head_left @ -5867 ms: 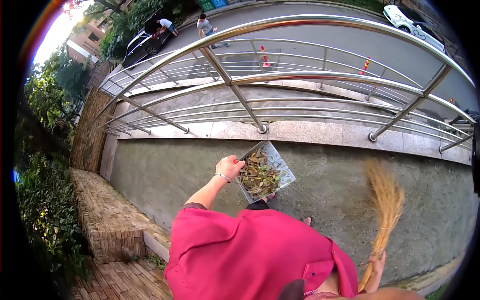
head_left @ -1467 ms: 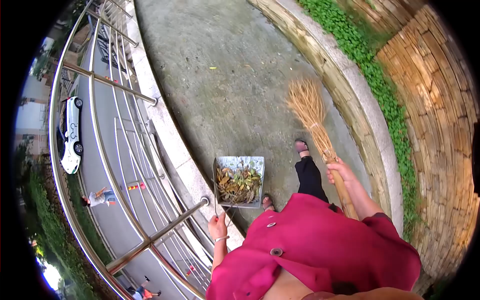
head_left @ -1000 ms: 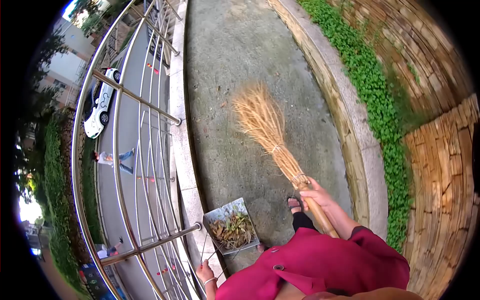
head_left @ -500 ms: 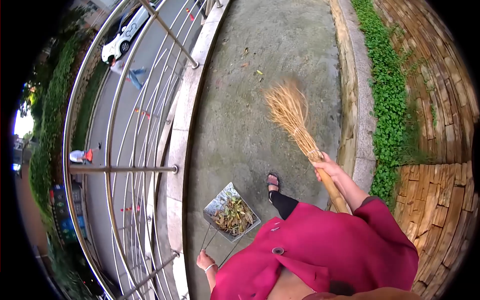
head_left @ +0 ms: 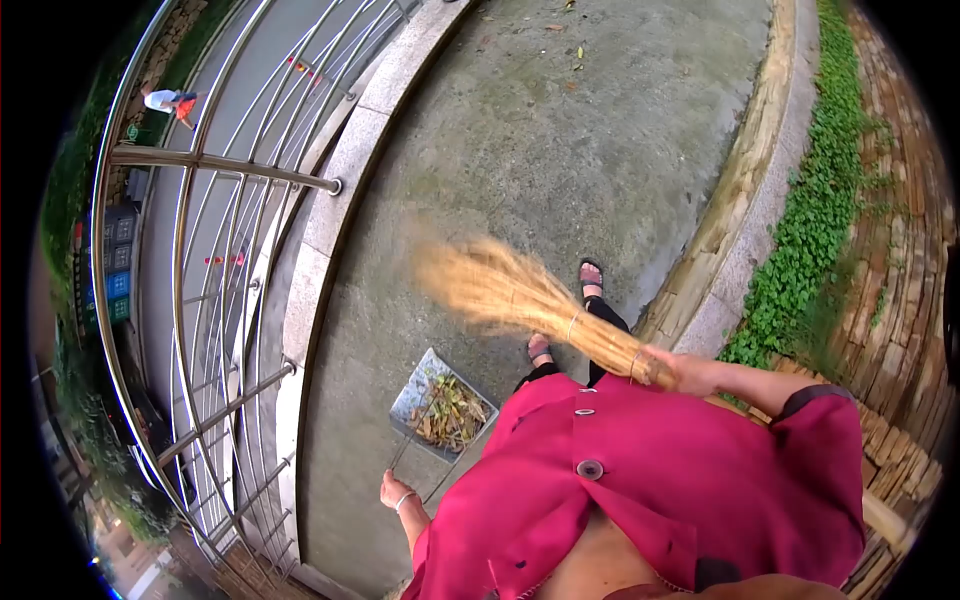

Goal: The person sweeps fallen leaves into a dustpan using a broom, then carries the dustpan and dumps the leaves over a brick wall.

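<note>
My left hand (head_left: 394,489) is closed on the thin wire handle of a metal dustpan (head_left: 408,403), low at the left. Dry and green leaves (head_left: 450,415) lie heaped in the pan. My right hand (head_left: 682,371) grips the handle of a straw broom (head_left: 520,297) in front of my red top. The broom's bristles point to the left over the concrete and their tips are blurred. Whether they touch the ground I cannot tell.
A steel railing (head_left: 230,163) on a stone curb (head_left: 333,215) runs along the left. Several loose leaves lie on the concrete (head_left: 560,140) far ahead. At the right are a low stone edge (head_left: 742,240) and green plants (head_left: 800,255). A person (head_left: 172,101) is on the road beyond the railing.
The view has turned and moved along the walkway. The broom has swung from pointing ahead to pointing left, nearer the dustpan. Both hands keep their hold.
</note>
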A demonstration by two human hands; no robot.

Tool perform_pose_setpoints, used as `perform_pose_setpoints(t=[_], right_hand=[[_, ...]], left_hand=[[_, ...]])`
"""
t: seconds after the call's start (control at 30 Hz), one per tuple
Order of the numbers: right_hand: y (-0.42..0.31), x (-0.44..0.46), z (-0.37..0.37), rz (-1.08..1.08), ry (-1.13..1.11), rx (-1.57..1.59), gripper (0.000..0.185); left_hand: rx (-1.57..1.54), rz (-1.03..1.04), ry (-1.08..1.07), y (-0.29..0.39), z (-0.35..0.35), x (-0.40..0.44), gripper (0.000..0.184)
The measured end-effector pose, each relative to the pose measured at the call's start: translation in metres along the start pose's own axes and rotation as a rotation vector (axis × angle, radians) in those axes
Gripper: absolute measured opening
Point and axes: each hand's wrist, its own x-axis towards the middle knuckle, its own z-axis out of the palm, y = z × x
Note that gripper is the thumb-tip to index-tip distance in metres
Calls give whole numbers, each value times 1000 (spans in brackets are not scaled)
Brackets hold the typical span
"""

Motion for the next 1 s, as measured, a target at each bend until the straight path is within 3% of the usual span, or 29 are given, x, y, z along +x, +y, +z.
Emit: perform_pose_setpoints(t=[0.07, 0.1, 0.17, 0.27, 0.4, 0.5, 0.57, 0.67, 0.87, 0.97, 1.0], right_hand=[[17, 17, -10, 312, -374, -3, 86], [31, 22, -18, 311, -367, -5, 86], [61, 29, -41, 407, -426, -134, 83], [78, 10, -119, 430, -246, -144, 88], [167, 3, -211, 343, 227, -78, 91], [155, 22, -288, 423, 367, 191, 88], [159, 29, -307, 274, 475, 280, 87], [112, 22, -321, 349, 436, 432, 88], [86, 42, -345, 271, 168, 524, 86], [120, 109, -341, 49, 172, 119, 85], [119, 130, -351, 111, 113, 98, 86]], left_hand=[[63, 12, 90, -5, -4, -3, 29], [78, -27, 105, -3, -7, -10, 30], [258, 117, 191, 8, -6, -40, 29], [488, 75, 360, 24, -5, -64, 31], [300, -52, 408, 53, 1, -102, 38], [269, -35, 428, 82, 13, -140, 38], [256, -39, 432, 93, 22, -151, 33], [-30, -115, 277, 126, 55, -192, 40], [-162, -78, 55, 186, 160, -229, 36], [-240, -130, -86, 214, 229, -225, 33], [-245, -130, -95, 221, 250, -223, 33]])
